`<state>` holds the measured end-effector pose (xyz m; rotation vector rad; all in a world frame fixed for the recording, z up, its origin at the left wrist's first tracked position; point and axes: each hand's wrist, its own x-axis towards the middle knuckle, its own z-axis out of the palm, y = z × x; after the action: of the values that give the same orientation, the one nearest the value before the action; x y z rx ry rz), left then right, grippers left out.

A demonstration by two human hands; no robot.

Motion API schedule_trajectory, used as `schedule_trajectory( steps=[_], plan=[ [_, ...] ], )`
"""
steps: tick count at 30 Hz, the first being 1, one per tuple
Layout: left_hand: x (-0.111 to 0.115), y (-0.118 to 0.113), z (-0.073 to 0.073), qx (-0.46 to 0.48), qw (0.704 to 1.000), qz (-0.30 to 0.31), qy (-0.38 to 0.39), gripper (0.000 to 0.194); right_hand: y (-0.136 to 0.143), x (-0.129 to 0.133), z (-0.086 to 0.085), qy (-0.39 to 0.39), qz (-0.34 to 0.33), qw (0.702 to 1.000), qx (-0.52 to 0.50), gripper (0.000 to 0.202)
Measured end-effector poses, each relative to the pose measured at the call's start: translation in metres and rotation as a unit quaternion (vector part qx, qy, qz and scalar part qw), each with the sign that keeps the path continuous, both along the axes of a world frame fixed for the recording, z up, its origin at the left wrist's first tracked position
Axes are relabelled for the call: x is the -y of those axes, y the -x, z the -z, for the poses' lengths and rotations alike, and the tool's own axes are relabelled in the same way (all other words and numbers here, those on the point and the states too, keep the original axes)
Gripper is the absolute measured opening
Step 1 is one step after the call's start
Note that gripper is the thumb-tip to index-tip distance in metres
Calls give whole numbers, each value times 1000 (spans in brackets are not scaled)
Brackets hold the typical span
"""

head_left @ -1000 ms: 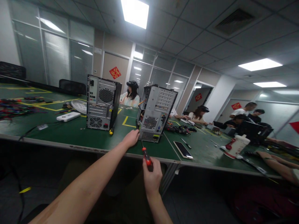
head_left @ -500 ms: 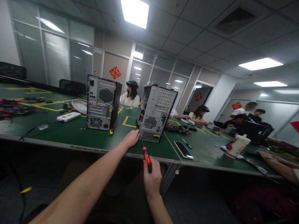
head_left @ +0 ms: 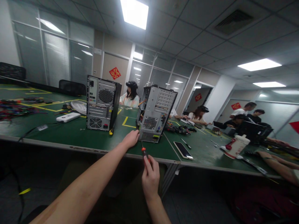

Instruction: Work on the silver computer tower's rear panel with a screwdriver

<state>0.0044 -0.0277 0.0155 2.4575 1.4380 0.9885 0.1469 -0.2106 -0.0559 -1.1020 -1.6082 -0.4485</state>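
Your right hand [head_left: 150, 177] is closed around the red screwdriver [head_left: 145, 154], its tip at the lower corner of the grey computer case [head_left: 156, 113]. Your left hand [head_left: 131, 138] rests there too, fingers curled. A phone [head_left: 183, 150] lies right of the case.

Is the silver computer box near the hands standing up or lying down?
Standing up. The silver metal computer case rests upright on the green table, its back panel with fan grilles facing the camera.

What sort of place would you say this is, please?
Probably an office workroom for computer assembly or repair: two opened tower cases stand on a long green workbench, the right hand holds a screwdriver, and other people work alongside.
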Motion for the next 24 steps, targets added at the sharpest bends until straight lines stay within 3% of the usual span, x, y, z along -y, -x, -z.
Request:
schedule_trajectory(
  steps=[8, 14, 24],
  plan=[
    [-1, -1, 1, -7, 1000, -3, -12, 25, 1, -2, 0, -3, 36, 998, -57, 29],
    [-3, 0, 3, 3, 1000, 3, -14, 26, -3, -4, -3, 12, 34, 995, -97, 29],
    [0, 0, 0, 1, 1000, 3, -9, 26, 0, -2, 3, -7, 17, 1000, -3, 42]
  ],
)
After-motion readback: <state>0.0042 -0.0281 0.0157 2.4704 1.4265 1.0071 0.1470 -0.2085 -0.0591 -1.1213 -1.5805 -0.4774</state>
